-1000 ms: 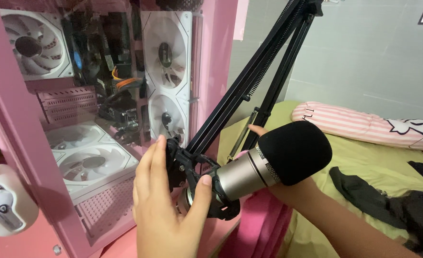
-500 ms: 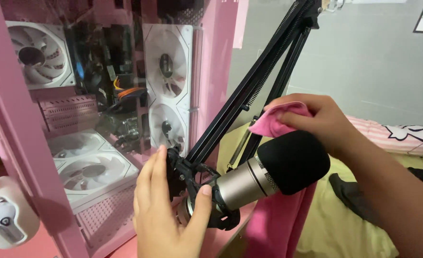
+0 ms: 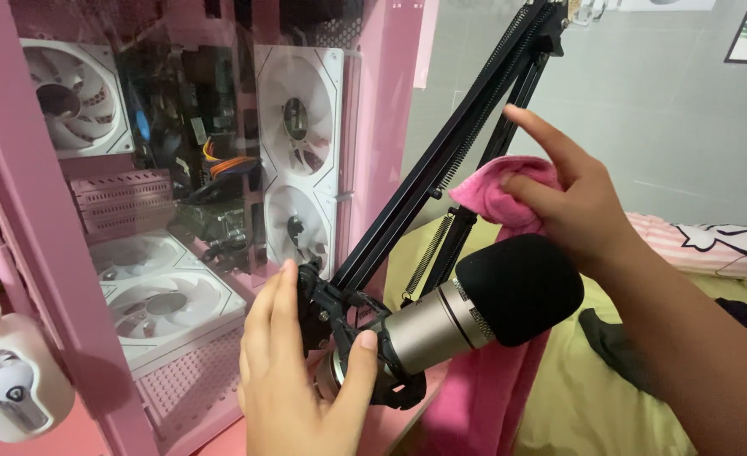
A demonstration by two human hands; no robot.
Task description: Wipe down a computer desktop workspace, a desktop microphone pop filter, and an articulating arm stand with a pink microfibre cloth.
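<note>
Microphone: a champagne-metal barrel microphone (image 3: 428, 328) with a black foam windscreen (image 3: 521, 289), lying nearly level and tilted slightly up to the right, in the lower middle of the view just in front of the pink case.
Mount: a black plastic shock mount (image 3: 340, 325) rings the microphone's rear end and hangs from a black spring-loaded boom arm (image 3: 449, 160) that rises to the upper right.
Left hand: the left hand (image 3: 302, 380) cups the mount from below, fingers curled narrowly around it, thumb tip pressed on the ring beside the barrel.
Right hand: the right hand (image 3: 572, 203) sits just above the windscreen, pinching a pink terry cloth (image 3: 500, 196) between thumb and bent fingers, the index finger stretched out towards the boom arm.
Cloth: bunched at the hand; its long tail hangs down behind the microphone to the bottom edge. It may touch the boom arm, but the view is too poor to tell.
Case: a pink computer case with clear glass panels (image 3: 44, 279) stands at left, holding white fans (image 3: 293, 118), dark boards and orange cables (image 3: 226, 160).
Hanging item: a white rounded gadget (image 3: 15, 393) dangles at the lower left.
Bed: a yellow-green sheet (image 3: 610, 405) carries a pink striped pillow (image 3: 728, 241) and dark clothing (image 3: 618, 346).
</note>
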